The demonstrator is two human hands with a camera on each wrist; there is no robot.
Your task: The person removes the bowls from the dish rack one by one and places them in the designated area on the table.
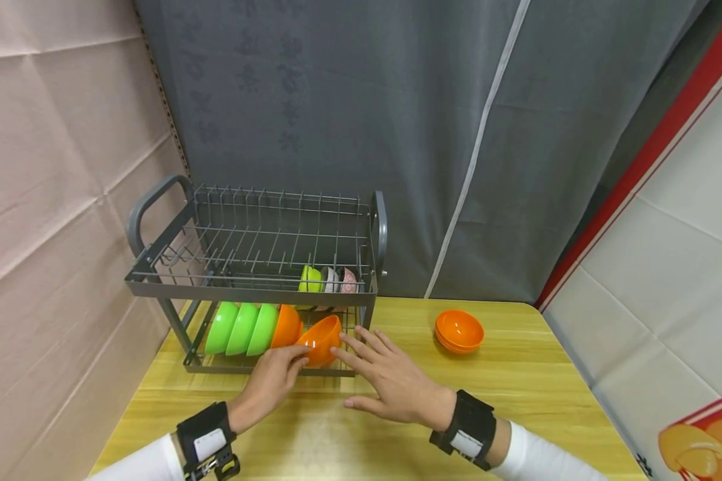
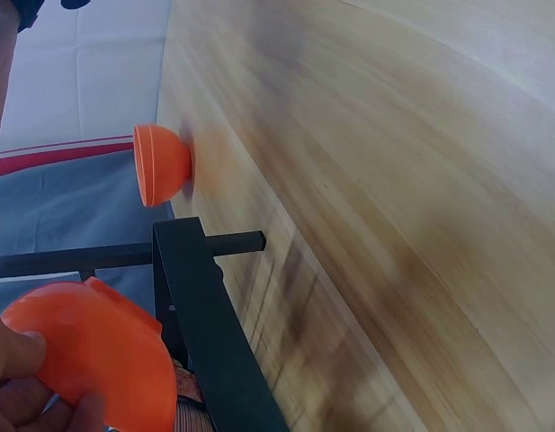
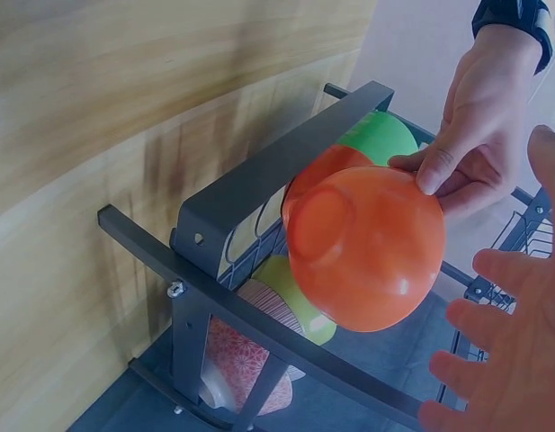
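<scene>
My left hand point(image 1: 269, 379) pinches the rim of an orange bowl point(image 1: 323, 342) between thumb and fingers. The bowl is tilted at the front right of the dish rack's lower tier. Spread fingers of my right hand point(image 1: 391, 379) reach to the bowl's right side; in the right wrist view this hand point(image 3: 515, 337) stands apart from the bowl point(image 3: 371, 256). Left of the held bowl, another orange bowl point(image 1: 286, 325) stands on edge in the rack, beside a row of green bowls point(image 1: 241, 331).
The two-tier dark grey dish rack point(image 1: 247, 294) has tall side handles. Behind its lower front row are a yellow-green bowl point(image 3: 299, 301) and patterned bowls point(image 3: 246, 360). Stacked orange bowls point(image 1: 459, 330) sit on the wooden table point(image 1: 517, 387) to the right. A grey curtain point(image 1: 337, 100) hangs behind.
</scene>
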